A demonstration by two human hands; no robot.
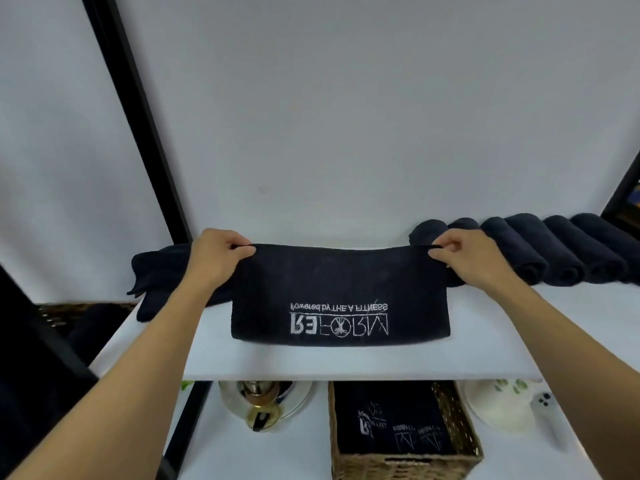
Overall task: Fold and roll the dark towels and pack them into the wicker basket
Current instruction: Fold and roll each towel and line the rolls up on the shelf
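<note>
A dark folded towel (pixel 339 289) with white embroidered lettering lies on the white shelf (pixel 311 362). My left hand (pixel 216 254) pinches its far left corner and my right hand (pixel 464 254) pinches its far right corner. Several rolled dark towels (pixel 554 251) lie in a row at the back right of the shelf. An unrolled dark towel (pixel 156 271) lies at the left, partly under my left forearm. The wicker basket (pixel 408 462) stands on the lower surface, with dark lettered towels (pixel 391 420) inside.
A black frame post (pixel 138 116) slants up at the left against the white wall. Below the shelf stand a glass teapot (pixel 263 403), a white dish with leaf print (pixel 498 407) and a small white device (pixel 547 407). Another dark basket (pixel 69 320) sits at far left.
</note>
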